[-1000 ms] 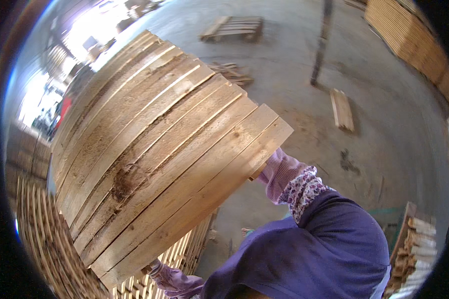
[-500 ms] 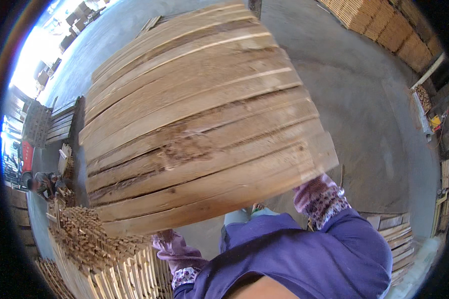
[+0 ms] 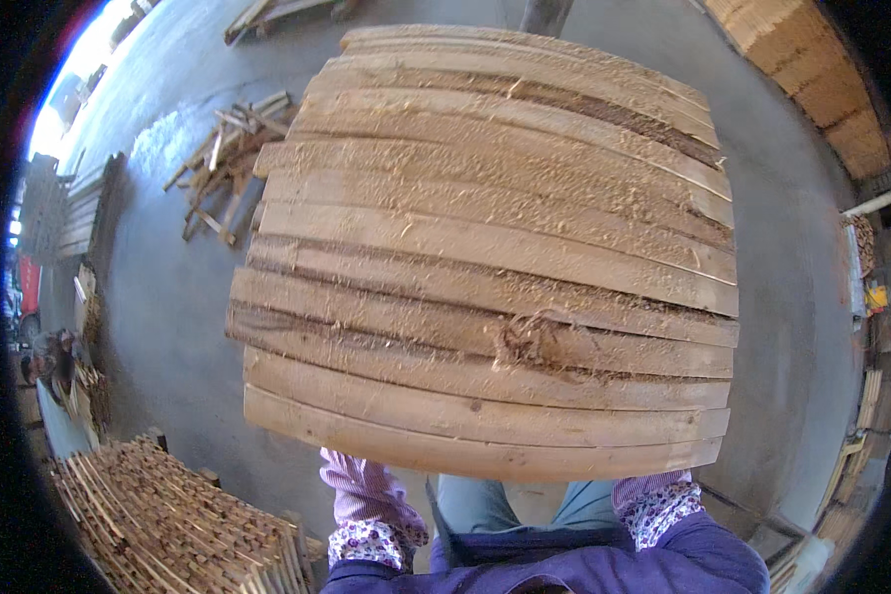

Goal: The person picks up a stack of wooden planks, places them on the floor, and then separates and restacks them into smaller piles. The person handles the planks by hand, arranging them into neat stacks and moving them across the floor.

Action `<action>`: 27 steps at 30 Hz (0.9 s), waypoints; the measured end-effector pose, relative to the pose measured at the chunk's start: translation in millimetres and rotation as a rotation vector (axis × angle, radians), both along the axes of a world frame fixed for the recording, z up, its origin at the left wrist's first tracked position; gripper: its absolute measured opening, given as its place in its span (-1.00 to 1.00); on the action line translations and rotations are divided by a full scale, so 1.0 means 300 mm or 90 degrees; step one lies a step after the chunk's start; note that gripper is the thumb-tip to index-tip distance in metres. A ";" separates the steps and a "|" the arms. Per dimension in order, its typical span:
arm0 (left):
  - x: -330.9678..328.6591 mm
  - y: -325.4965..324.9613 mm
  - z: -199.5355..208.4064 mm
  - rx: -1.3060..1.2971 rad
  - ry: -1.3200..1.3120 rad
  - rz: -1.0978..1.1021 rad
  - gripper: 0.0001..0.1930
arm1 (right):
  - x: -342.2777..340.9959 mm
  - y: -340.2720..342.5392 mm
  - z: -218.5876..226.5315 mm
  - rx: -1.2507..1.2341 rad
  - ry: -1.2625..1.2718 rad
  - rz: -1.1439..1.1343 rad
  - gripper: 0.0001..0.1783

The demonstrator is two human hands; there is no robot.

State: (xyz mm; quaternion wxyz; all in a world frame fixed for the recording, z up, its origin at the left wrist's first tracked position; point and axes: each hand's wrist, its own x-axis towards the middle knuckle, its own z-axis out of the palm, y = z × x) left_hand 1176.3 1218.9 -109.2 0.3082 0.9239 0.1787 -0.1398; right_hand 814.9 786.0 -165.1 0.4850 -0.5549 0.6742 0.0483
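Note:
A broad layer of wooden boards (image 3: pixel 485 267), laid edge to edge, spans the space in front of me. Sawdust and shavings are strewn over its upper face, and a dark knotty patch marks the near part. Both my arms reach under its near edge, the left sleeve (image 3: pixel 361 490) at the near left corner and the right sleeve (image 3: pixel 653 500) at the near right. My left hand and my right hand carry the load from there; the boards hide the fingers of both.
A big stack of wooden strips (image 3: pixel 178 515) stands at my lower left. Loose wood pieces (image 3: pixel 230 163) lie in a heap on the concrete floor (image 3: pixel 173 327) beyond the boards. Tall timber stacks (image 3: pixel 802 69) line the far right. A person (image 3: pixel 54 361) bends at the far left.
The boards have swung to the right and levelled out with my arms, and my view has turned left. The heap of loose wood has come into sight.

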 end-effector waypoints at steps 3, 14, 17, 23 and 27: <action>0.026 -0.008 0.025 -0.010 -0.010 0.006 -0.69 | -0.022 0.004 0.015 0.002 -0.001 -0.018 -0.61; -0.043 -0.015 0.079 -0.041 -0.016 0.015 -0.70 | -0.140 0.024 0.112 -0.001 0.000 -0.086 -0.63; -0.008 -0.012 0.099 -0.042 -0.020 0.011 -0.71 | -0.166 0.038 0.132 0.002 -0.011 -0.105 -0.64; 0.039 -0.034 0.139 -0.032 -0.016 0.000 -0.71 | -0.235 0.023 0.189 0.016 -0.022 -0.136 -0.65; 0.078 -0.041 0.159 -0.036 -0.001 -0.015 -0.71 | -0.254 0.017 0.229 0.022 -0.031 -0.165 -0.66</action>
